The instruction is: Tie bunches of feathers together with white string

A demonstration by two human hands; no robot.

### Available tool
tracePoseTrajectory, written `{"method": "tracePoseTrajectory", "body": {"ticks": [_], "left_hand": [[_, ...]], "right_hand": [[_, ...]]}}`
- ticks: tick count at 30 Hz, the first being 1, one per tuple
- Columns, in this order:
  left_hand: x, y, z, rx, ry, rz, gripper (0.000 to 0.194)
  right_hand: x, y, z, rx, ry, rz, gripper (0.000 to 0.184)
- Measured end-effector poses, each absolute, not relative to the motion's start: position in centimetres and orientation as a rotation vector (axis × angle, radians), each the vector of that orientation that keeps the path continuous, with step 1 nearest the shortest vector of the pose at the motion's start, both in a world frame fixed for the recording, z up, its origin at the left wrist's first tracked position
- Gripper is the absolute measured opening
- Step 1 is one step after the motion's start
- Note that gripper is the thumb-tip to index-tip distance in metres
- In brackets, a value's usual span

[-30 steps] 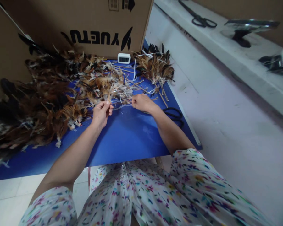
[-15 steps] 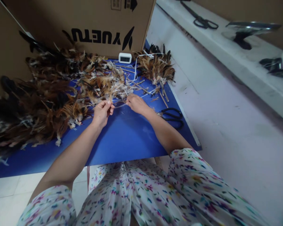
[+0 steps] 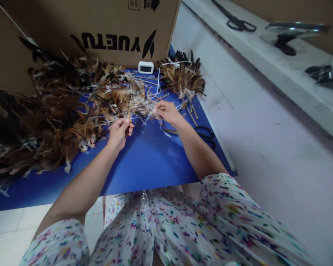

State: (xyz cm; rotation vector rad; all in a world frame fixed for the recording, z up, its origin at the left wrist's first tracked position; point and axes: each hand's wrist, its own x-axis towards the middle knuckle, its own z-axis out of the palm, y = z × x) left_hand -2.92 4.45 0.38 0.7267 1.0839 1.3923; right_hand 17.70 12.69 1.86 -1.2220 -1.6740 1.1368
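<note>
My left hand (image 3: 120, 133) is closed in a pinch on one end of a thin, pale plastic strip (image 3: 140, 117). To its right, my right hand (image 3: 168, 113) has thumb and fingertips pressed together on the same strip, with loose ends hanging below the fingers. Right behind both hands lies a pile of brown and white feather bunches (image 3: 118, 98). Black-handled scissors (image 3: 207, 133) rest on the blue tabletop (image 3: 144, 162), partly hidden under my right forearm.
More dark feather bunches (image 3: 52, 136) cover the left side. At the back right stand a feather bundle (image 3: 184, 79), thin sticks (image 3: 192, 115) and a white cord (image 3: 158, 79). A small white digital clock (image 3: 145, 67) sits before a large cardboard box (image 3: 111, 22). Another pair of scissors (image 3: 241, 25) lies on the ledge.
My right hand has moved slightly right and away from my body, widening the gap between the hands. Loose strip ends now hang below it. The left hand has hardly moved.
</note>
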Motion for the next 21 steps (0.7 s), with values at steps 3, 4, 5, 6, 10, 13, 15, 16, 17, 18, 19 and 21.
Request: {"method": "tracePoseTrajectory", "body": {"ticks": [3, 4, 5, 6, 10, 13, 15, 16, 17, 18, 19, 21], "left_hand": [[-2.9, 4.4, 0.4, 0.721, 1.075, 1.396, 0.014], [-2.9, 4.4, 0.4, 0.72, 1.073, 1.395, 0.014], [-2.9, 4.4, 0.4, 0.718, 1.073, 1.396, 0.014], [-2.9, 4.4, 0.3, 0.716, 1.073, 1.395, 0.014], [-2.9, 4.5, 0.3, 0.719, 1.073, 1.394, 0.014], [-2.9, 4.5, 0.3, 0.72, 1.072, 1.393, 0.015], [-2.9, 4.5, 0.3, 0.721, 1.07, 1.393, 0.014], [-2.9, 4.5, 0.3, 0.724, 1.07, 1.391, 0.015], [-2.9, 4.5, 0.3, 0.727, 1.071, 1.389, 0.015], [-2.9, 4.5, 0.3, 0.731, 1.073, 1.388, 0.015], [-2.9, 4.5, 0.2, 0.735, 1.075, 1.386, 0.016], [-3.0, 4.5, 0.2, 0.743, 1.077, 1.381, 0.017]], "right_hand": [[18.1, 12.6, 2.5, -1.182, -1.578, 1.222, 0.011], [18.2, 12.5, 2.6, -1.171, -1.558, 1.254, 0.012], [18.3, 12.4, 2.8, -1.161, -1.541, 1.288, 0.015], [18.3, 12.4, 2.9, -1.152, -1.527, 1.322, 0.018], [18.0, 12.0, 3.3, -1.094, -1.506, 1.376, 0.031], [17.8, 11.9, 3.6, -1.091, -1.536, 1.282, 0.027], [17.9, 11.9, 3.9, -1.107, -1.561, 1.191, 0.016], [18.0, 12.0, 4.0, -1.118, -1.569, 1.141, 0.011], [18.2, 12.1, 4.1, -1.132, -1.575, 1.092, 0.007], [18.4, 12.2, 4.1, -1.146, -1.581, 1.048, 0.005], [18.5, 12.3, 4.2, -1.157, -1.585, 1.013, 0.005], [18.8, 12.4, 4.4, -1.166, -1.584, 0.989, 0.006]]}}
